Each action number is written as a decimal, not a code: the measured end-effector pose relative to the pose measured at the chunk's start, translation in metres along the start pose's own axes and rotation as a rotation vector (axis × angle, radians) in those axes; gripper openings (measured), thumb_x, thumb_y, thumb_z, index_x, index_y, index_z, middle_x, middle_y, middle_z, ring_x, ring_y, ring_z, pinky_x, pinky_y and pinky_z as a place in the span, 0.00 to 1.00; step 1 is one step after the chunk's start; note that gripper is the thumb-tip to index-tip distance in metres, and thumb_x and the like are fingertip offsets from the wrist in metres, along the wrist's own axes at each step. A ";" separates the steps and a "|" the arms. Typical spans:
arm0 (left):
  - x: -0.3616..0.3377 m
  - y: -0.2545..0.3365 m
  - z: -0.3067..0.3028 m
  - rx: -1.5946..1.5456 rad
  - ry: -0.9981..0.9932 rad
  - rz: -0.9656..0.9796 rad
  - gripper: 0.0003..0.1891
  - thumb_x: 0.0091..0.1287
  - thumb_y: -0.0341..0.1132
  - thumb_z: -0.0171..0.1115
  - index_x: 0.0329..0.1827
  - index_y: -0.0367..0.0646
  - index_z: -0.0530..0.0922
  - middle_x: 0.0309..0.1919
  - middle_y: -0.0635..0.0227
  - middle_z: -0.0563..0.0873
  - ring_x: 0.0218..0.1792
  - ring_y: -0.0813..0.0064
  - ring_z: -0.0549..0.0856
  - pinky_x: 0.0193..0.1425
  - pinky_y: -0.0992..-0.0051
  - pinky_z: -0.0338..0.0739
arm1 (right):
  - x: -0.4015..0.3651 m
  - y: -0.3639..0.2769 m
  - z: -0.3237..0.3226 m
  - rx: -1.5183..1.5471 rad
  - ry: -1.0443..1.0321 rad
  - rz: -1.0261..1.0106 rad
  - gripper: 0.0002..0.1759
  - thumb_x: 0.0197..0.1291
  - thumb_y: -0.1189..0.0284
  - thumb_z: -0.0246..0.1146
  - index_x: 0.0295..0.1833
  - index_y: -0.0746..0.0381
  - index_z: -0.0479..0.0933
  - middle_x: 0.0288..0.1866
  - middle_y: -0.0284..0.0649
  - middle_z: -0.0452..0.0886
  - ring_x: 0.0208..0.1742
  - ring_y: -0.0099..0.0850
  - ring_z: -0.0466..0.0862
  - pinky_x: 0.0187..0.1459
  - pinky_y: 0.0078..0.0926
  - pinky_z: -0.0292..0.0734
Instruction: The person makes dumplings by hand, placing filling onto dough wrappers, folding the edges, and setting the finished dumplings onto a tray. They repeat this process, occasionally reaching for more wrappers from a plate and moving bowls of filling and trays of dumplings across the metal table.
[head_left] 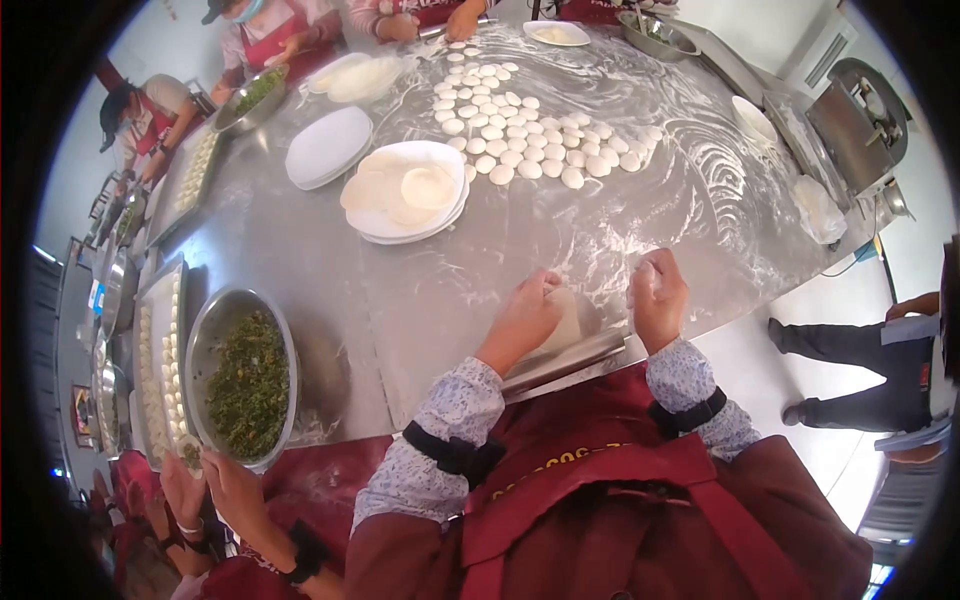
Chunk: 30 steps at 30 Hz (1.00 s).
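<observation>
Near the table's front edge, my left hand [530,315] is closed beside a pale block [562,322], which it partly hides; what its fingers grip cannot be made out. To the right, my right hand [658,295] is raised and curled, with its fingers pressed together around something too small or hidden to name. A metal tray or plate edge [570,362] lies below the left hand, against the apron. Many small round dough pieces [530,140] are spread over the floured table beyond both hands.
White plates with flat dough wrappers [405,190] stand at centre-left. A steel bowl of green filling [247,380] and a tray of dumplings [160,350] lie left. A co-worker's hands [210,485] hold a filled wrapper nearby. Other people work across the table [330,255].
</observation>
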<state>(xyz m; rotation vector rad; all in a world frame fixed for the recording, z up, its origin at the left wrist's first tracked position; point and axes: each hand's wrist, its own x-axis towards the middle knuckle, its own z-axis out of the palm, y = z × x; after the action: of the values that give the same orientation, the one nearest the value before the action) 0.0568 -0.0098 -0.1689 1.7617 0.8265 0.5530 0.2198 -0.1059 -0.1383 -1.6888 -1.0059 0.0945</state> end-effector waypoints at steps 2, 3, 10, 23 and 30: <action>0.005 0.000 0.005 0.188 -0.012 0.078 0.10 0.57 0.35 0.56 0.38 0.38 0.76 0.34 0.54 0.82 0.37 0.60 0.81 0.41 0.66 0.74 | 0.004 0.003 0.005 -0.004 -0.003 0.004 0.04 0.55 0.76 0.54 0.33 0.65 0.70 0.24 0.43 0.74 0.26 0.30 0.76 0.32 0.26 0.72; 0.008 -0.001 0.008 0.365 -0.027 0.145 0.11 0.57 0.33 0.56 0.40 0.38 0.75 0.33 0.55 0.82 0.36 0.64 0.81 0.39 0.68 0.75 | 0.005 0.005 0.005 -0.018 -0.015 0.014 0.04 0.55 0.76 0.54 0.33 0.65 0.70 0.24 0.44 0.74 0.27 0.32 0.77 0.33 0.27 0.72; -0.005 -0.002 0.010 -0.075 0.140 -0.261 0.07 0.56 0.31 0.56 0.35 0.38 0.73 0.30 0.55 0.78 0.32 0.61 0.78 0.40 0.67 0.72 | -0.008 0.010 -0.012 0.046 -0.034 -0.002 0.05 0.54 0.74 0.55 0.35 0.65 0.71 0.25 0.47 0.76 0.28 0.39 0.79 0.32 0.29 0.73; 0.004 0.009 0.019 0.474 -0.006 0.142 0.08 0.58 0.31 0.55 0.35 0.34 0.74 0.24 0.57 0.78 0.30 0.64 0.79 0.35 0.67 0.71 | 0.023 -0.002 0.021 -0.015 -0.013 -0.070 0.05 0.52 0.75 0.55 0.35 0.64 0.70 0.23 0.49 0.74 0.24 0.43 0.77 0.28 0.31 0.72; -0.023 0.022 0.019 0.338 0.096 0.025 0.07 0.58 0.30 0.53 0.35 0.34 0.73 0.27 0.53 0.80 0.32 0.57 0.80 0.37 0.65 0.72 | 0.006 -0.001 0.002 0.064 -0.033 -0.078 0.06 0.51 0.75 0.57 0.36 0.64 0.70 0.24 0.49 0.76 0.26 0.46 0.79 0.28 0.34 0.73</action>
<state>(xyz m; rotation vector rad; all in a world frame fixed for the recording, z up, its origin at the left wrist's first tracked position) 0.0613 -0.0433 -0.1542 2.0673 1.0112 0.5410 0.2226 -0.1006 -0.1358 -1.5921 -1.0814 0.1022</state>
